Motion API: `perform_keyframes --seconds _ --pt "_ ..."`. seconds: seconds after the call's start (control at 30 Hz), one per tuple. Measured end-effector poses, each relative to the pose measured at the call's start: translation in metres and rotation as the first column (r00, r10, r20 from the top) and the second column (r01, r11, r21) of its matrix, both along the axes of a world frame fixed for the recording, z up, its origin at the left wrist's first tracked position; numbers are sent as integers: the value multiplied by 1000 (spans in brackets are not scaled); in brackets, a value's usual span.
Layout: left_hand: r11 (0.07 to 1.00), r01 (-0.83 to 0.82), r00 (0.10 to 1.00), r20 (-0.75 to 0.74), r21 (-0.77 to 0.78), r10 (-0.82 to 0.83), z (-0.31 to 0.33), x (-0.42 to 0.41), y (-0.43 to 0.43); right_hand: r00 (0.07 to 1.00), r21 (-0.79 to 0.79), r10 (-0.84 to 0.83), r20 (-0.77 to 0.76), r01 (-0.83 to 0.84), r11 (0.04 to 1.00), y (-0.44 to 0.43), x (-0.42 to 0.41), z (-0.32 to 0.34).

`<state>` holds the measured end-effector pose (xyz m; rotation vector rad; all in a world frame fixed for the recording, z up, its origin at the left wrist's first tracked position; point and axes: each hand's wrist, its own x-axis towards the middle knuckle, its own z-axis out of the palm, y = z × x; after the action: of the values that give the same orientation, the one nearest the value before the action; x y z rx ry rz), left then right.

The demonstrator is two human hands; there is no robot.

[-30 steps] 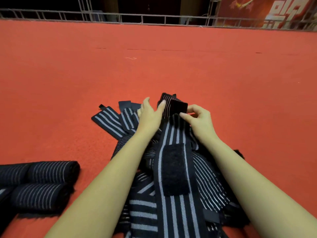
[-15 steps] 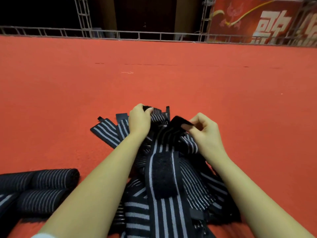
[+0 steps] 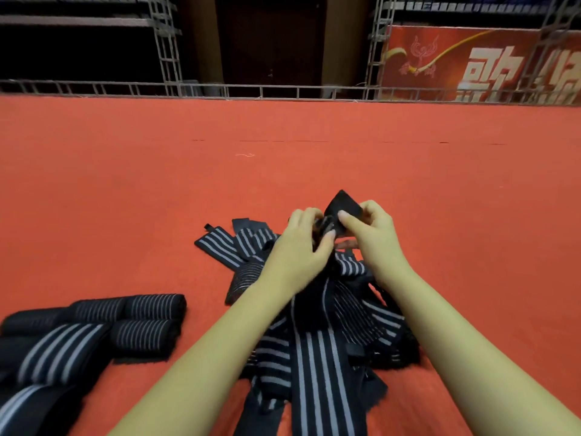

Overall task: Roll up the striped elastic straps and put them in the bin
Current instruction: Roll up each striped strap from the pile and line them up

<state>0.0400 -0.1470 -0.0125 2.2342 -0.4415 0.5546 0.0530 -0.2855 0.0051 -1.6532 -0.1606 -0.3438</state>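
A heap of black elastic straps with grey stripes (image 3: pixel 317 341) lies on the red carpet in front of me. My left hand (image 3: pixel 303 243) and my right hand (image 3: pixel 369 234) meet above the heap's far end. Both grip the end of one strap (image 3: pixel 344 204), whose black tip sticks up between my fingers. The rest of that strap runs down into the heap under my wrists. Several rolled straps (image 3: pixel 141 322) lie at the lower left. No bin is in view.
Red carpet (image 3: pixel 125 184) stretches all around the heap. A low metal rail (image 3: pixel 283 89) edges it at the back, with truss posts and a red banner (image 3: pixel 471 64) behind.
My hands have come together and lifted the strap's end off the heap; the left hand moved right to join the right. The camera has tilted up, showing more of the background.
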Motion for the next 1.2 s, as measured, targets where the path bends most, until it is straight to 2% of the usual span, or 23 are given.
perform_keyframes --seconds 0.07,0.17,0.27,0.33,0.43,0.5,0.57,0.63,0.73,0.87,1.03,1.2 --pt "1000 20 998 -54 7 -20 -1 -18 -1 999 45 34 -27 -33 998 6 -16 15" --pt "996 44 996 -80 -80 -50 16 -43 0 991 112 136 2 -136 984 16 -46 41" --pt "972 23 987 -148 -234 -59 42 -65 12 989 -93 108 103 -98 991 16 -71 58" --pt "956 21 979 -187 -292 -79 57 -78 23 995 -191 75 65 -61 980 11 -85 61" --pt "895 -15 971 -220 -446 -93 75 -103 34 968 -121 229 -104 -241 963 15 -114 58" --pt "849 -65 972 -225 -524 -65 82 -117 37 952 -68 290 -96 -297 952 24 -130 58" --pt "821 -72 985 -170 -566 -31 88 -132 40 966 -56 259 -20 -260 964 34 -146 63" --pt "821 -38 996 -91 -569 -17 93 -146 42 976 -85 211 54 -206 975 42 -161 70" --pt "884 33 999 24 -466 -24 104 -163 47 970 -135 175 170 -153 979 48 -178 80" --pt "898 133 990 92 -421 -103 123 -189 62 933 -192 237 271 -188 963 50 -201 105" --pt "889 226 970 172 -399 -169 148 -226 78 901 -39 400 166 -400 916 53 -233 136" --pt "891 230 965 207 -391 -158 180 -257 86 857 83 481 184 -501 861 62 -261 165"
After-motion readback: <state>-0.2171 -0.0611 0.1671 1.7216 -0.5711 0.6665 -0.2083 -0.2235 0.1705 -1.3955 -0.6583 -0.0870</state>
